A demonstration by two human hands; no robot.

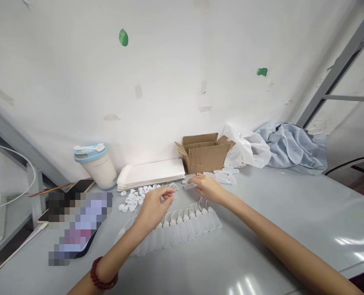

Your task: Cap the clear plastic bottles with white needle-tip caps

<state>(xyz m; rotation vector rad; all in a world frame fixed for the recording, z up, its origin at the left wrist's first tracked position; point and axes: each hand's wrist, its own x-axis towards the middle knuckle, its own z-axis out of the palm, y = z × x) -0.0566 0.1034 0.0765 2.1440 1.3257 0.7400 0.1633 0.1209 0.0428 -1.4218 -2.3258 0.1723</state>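
Observation:
My left hand (153, 206) is closed in a pinch, with a thin clear loop (174, 187) at its fingertips. To the right, my right hand (209, 187) has its fingers bent onto a translucent plastic sleeve (188, 180) in front of the box. More loose sleeves (226, 176) lie just beyond that hand. Small white caps (133, 200) are heaped left of my left hand. Below both hands runs a row of translucent sleeves with white tops and thin loops (184, 226), laid side by side; my left forearm hides part of it.
Behind the hands stand an open cardboard box (204, 159) and a stack of white envelopes (152, 172). A lidded cup (97, 168) and two phones (86, 229) are at left, one phone blurred out. A white plastic bag (246, 147) and bluish cloth (292, 147) lie at right.

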